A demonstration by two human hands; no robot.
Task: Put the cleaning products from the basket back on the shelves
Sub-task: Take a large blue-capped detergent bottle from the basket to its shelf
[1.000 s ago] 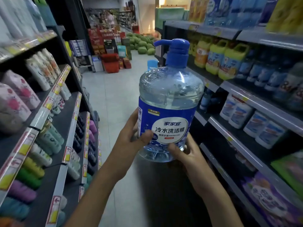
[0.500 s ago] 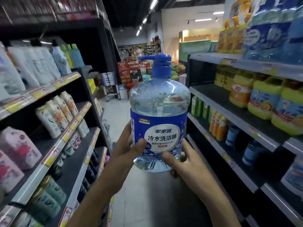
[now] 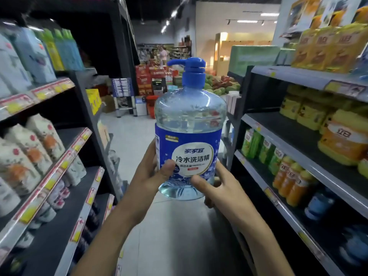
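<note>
clear pump bottle [image 3: 190,124] w/ blue label, upright.

Both hands up in the middle of the aisle: the left hand [image 3: 148,176] and the right hand [image 3: 221,188] clasp the base of a big clear plastic pump bottle with a blue label and blue pump head [image 3: 189,140], held upright, thumbs pressed on the label front. To the right, dark metal shelves [image 3: 310,164] carry yellow jugs [image 3: 342,142] and small orange bottles [image 3: 292,180]. To the left, white refill pouches [image 3: 29,152] stand in rows. Pale tiled floor [image 3: 129,140] runs ahead.
</note>
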